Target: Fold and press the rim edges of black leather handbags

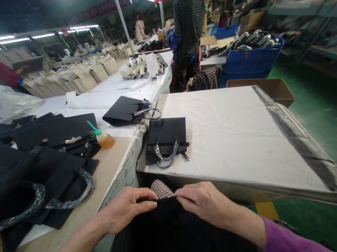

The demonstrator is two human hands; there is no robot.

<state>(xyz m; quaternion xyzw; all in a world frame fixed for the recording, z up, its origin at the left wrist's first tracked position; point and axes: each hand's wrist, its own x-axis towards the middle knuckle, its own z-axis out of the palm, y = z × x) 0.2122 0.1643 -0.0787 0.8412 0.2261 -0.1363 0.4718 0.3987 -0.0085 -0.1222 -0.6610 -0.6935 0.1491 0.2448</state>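
My left hand (pixel 124 208) and my right hand (pixel 203 202) both pinch the top edge of a black bag (pixel 173 236) low in front of me, fingertips almost meeting. A checked lining (pixel 161 188) shows just above the edge between the hands. Beyond them, on the white table (pixel 236 132), lies a flat black handbag (pixel 167 141) with wrapped handles. Another black handbag (pixel 126 110) sits farther back.
Several black bags (pixel 34 164) are piled on the left bench, beside a small glue bottle (pixel 103 138) with a green nozzle. A person in a striped top (pixel 189 24) stands at the far tables. A blue crate (pixel 250 59) and a cardboard box (pixel 273 88) stand on the green floor.
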